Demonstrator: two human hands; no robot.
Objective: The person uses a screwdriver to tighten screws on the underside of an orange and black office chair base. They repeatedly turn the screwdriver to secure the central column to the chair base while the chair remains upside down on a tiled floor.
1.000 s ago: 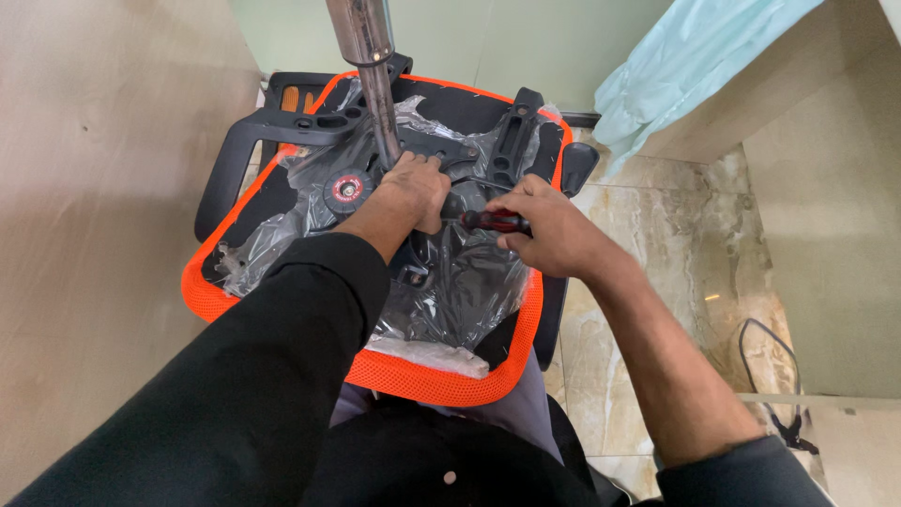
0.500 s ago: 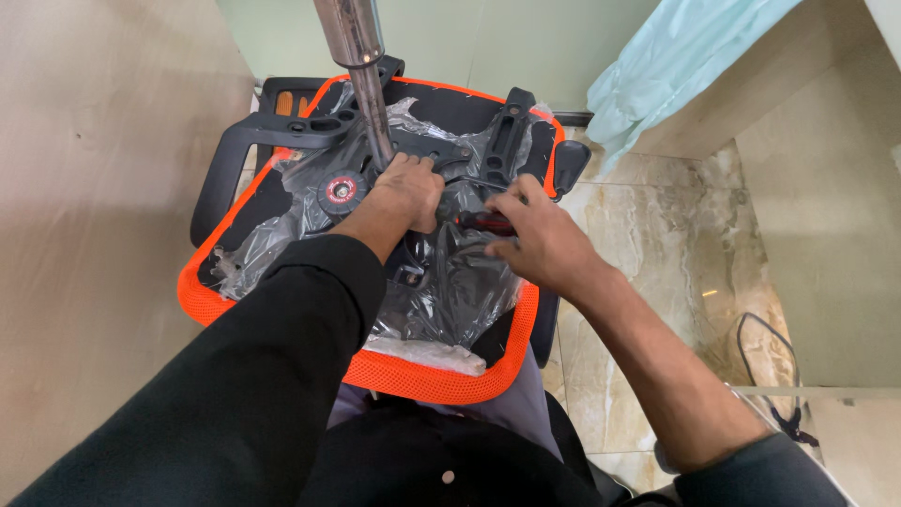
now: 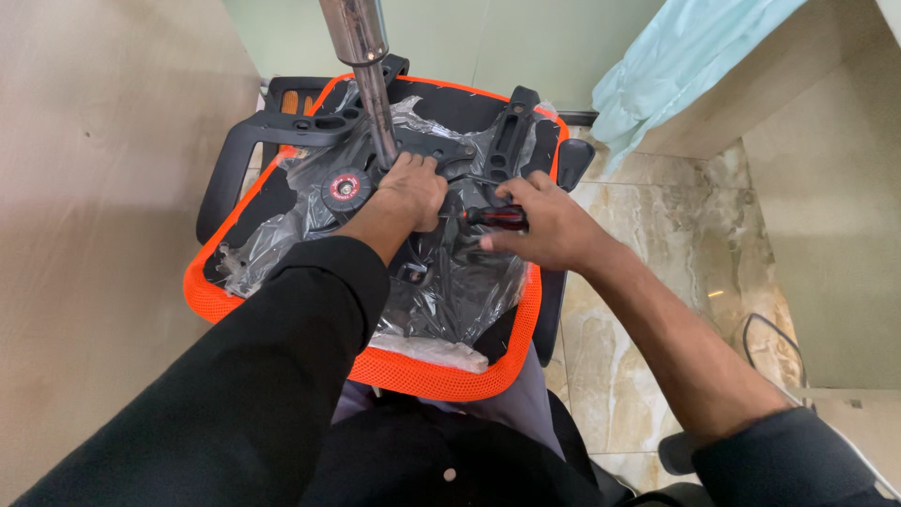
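On marbled beige floor tiles (image 3: pixel 657 282) lies the upturned orange-rimmed black chair seat (image 3: pixel 441 376). At its chrome post (image 3: pixel 371 84), the left hand (image 3: pixel 410 192) stays pressed flat; the right hand (image 3: pixel 544 225), unmoved, grips the red-and-black screwdriver handle (image 3: pixel 496 218).

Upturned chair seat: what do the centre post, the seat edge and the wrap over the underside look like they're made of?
Centre post: polished metal, probably chromed steel; mirror-like reflections.
Seat edge: orange mesh fabric; fine woven texture shows.
Wrap: thin clear plastic film; crinkled, glossy, dark parts visible through it.
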